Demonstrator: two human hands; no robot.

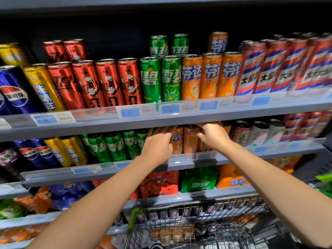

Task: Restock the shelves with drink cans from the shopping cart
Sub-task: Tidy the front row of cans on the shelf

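Both hands reach into the second shelf (179, 159) of a drinks display. The left hand (158, 146) rests loosely spread against an orange can (177, 141); the right hand (213, 135) curls around a neighbouring orange can (its fingertips hidden under the shelf above). A wire shopping cart (197, 229) stands below that shelf.

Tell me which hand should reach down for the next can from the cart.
Probably the left hand: it lies flat against the orange cans, seemingly holding nothing. The right hand is curled among those cans. The cart sits below both arms.
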